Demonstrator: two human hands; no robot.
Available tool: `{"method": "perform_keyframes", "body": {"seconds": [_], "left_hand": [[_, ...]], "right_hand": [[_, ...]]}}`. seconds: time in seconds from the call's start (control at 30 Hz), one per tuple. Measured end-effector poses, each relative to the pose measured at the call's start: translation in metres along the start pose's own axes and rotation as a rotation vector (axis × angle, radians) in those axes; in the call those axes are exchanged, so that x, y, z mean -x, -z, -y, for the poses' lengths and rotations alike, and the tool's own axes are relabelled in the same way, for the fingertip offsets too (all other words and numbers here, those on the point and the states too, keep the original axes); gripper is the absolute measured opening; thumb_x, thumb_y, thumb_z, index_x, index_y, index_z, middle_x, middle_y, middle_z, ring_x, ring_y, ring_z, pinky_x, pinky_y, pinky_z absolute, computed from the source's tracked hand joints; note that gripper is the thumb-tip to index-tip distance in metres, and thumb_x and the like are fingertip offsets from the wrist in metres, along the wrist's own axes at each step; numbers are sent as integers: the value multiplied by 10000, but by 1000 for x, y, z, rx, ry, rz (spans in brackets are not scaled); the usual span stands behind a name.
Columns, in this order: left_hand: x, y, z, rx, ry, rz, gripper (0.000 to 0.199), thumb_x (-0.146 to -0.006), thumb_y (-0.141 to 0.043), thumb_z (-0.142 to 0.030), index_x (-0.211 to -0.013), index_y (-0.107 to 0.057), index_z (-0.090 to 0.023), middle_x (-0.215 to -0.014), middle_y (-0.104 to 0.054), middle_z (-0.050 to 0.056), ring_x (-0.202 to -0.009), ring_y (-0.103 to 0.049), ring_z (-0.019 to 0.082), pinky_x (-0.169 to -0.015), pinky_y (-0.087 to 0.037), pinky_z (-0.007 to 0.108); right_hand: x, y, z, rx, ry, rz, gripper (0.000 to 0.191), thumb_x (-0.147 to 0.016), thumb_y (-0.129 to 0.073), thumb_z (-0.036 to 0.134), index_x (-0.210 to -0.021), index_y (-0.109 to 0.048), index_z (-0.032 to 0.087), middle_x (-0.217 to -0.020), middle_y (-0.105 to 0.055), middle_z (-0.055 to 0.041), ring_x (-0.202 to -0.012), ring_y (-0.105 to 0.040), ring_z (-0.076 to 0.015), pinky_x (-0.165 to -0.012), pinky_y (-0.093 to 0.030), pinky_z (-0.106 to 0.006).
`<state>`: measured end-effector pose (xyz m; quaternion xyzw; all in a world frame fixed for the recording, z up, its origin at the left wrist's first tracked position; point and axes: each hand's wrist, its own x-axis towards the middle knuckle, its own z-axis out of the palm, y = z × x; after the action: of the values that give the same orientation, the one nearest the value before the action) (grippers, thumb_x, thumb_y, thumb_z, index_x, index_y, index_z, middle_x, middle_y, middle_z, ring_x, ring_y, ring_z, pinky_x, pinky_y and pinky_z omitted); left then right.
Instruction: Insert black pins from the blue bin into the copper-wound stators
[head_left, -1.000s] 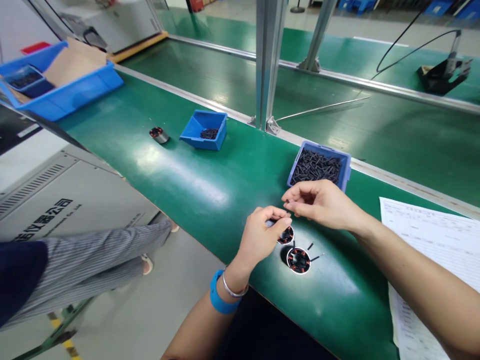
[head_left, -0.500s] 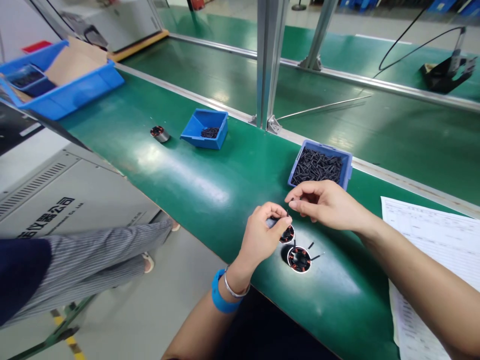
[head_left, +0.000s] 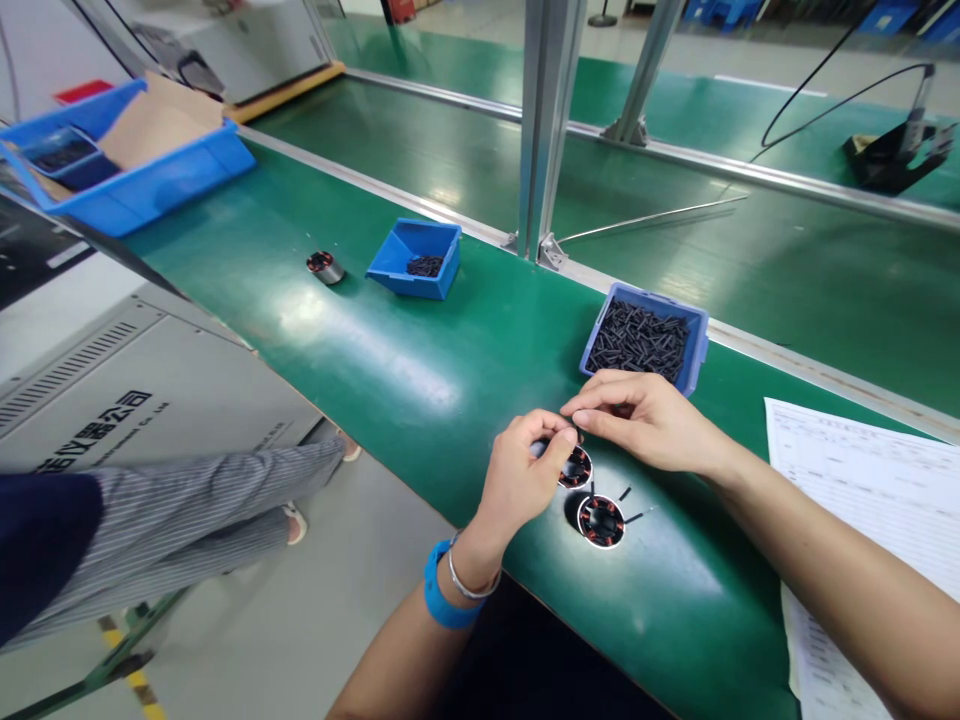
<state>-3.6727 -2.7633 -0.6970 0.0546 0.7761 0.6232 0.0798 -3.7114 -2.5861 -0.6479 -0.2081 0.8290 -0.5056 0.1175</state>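
Observation:
My left hand (head_left: 525,460) pinches a thin wire lead above a motor stator (head_left: 577,468), a metal ring with copper windings, partly hidden by that hand. My right hand (head_left: 637,418) is closed in a pinch on a short black sleeve, its fingertips meeting those of my left hand; the sleeve is mostly covered by fingers. Just nearer to me stands a second stator (head_left: 601,522), with black-sleeved leads sticking up and out. Behind my right hand sits a purple-blue bin (head_left: 703,345) full of black sleeves (head_left: 637,335).
A smaller blue bin (head_left: 390,262) holds some black pieces, with another stator (head_left: 325,268) to its left. Printed sheets (head_left: 847,470) lie at right. A metal post (head_left: 544,130) rises behind the table. A large blue crate (head_left: 172,180) stands far left, near a person's striped trousers (head_left: 217,510).
My right hand has moved slightly left and down, bringing its fingertips against my left hand's at the lead. The left hand has barely moved. The view has shifted slightly.

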Motion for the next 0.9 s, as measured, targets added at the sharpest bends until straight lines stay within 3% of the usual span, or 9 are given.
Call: {"method": "perform_keyframes", "body": {"seconds": [0.23, 0.4, 0.47, 0.57, 0.73, 0.8, 0.9], "left_hand": [[-1, 2, 1, -31, 7, -17, 148, -881, -576, -303, -792, -632, -198, -800, -692, 11, -811, -618, 165, -753, -472, 281], [9, 10, 0, -198, -72, -1, 169, -831, -634, -311, -961, -657, -206, -1003, -696, 45, -980, -607, 210, -903, -457, 351], [14, 15, 3, -274, -79, 8, 232, -813, -651, -369, -983, -666, -213, -1046, -688, 58, -1008, -595, 234, -920, -455, 381], [13, 21, 15, -297, 25, -2, 374, -765, -664, -530, -959, -686, -211, -1036, -698, 79, -979, -608, 273, -902, -478, 426], [0, 27, 33, -220, 166, -70, 609, -514, -783, -659, -885, -672, -190, -977, -733, 90, -928, -655, 316, -876, -520, 458], [-1, 28, 32, -137, 164, -72, 613, -504, -784, -663, -871, -692, -181, -958, -742, 92, -917, -672, 309, -871, -541, 436], [0, 29, 24, -51, 166, -98, 570, -567, -753, -663, -859, -729, -175, -929, -755, 92, -894, -696, 291, -827, -575, 382]], "right_hand": [[2, -2, 1, 64, 25, 16, 223, -888, -603, 328, -968, -772, 206, -882, -688, -55, -787, -621, -155, -692, -479, -295], [-4, -4, 0, 160, 46, 16, 132, -846, -658, 255, -846, -768, 182, -812, -666, -36, -737, -597, -125, -675, -451, -248], [-9, -6, 0, 209, 54, 68, 87, -810, -693, 212, -827, -772, 178, -822, -673, -28, -755, -598, -119, -694, -448, -229], [-20, -6, 1, 314, 62, 209, 84, -793, -711, 209, -839, -773, 178, -814, -698, -3, -782, -608, -115, -718, -438, -212], [-27, 0, 12, 498, 0, 390, 185, -825, -688, 298, -941, -759, 171, -795, -708, 25, -707, -600, -99, -612, -403, -203], [-25, 8, 17, 479, 18, 307, 259, -841, -690, 341, -1032, -740, 175, -829, -714, 30, -721, -615, -89, -643, -423, -186], [-25, 25, 19, 587, -4, -1, 269, -906, -606, 349, -1109, -710, 206, -986, -722, 11, -891, -653, -110, -794, -457, -192]]}}
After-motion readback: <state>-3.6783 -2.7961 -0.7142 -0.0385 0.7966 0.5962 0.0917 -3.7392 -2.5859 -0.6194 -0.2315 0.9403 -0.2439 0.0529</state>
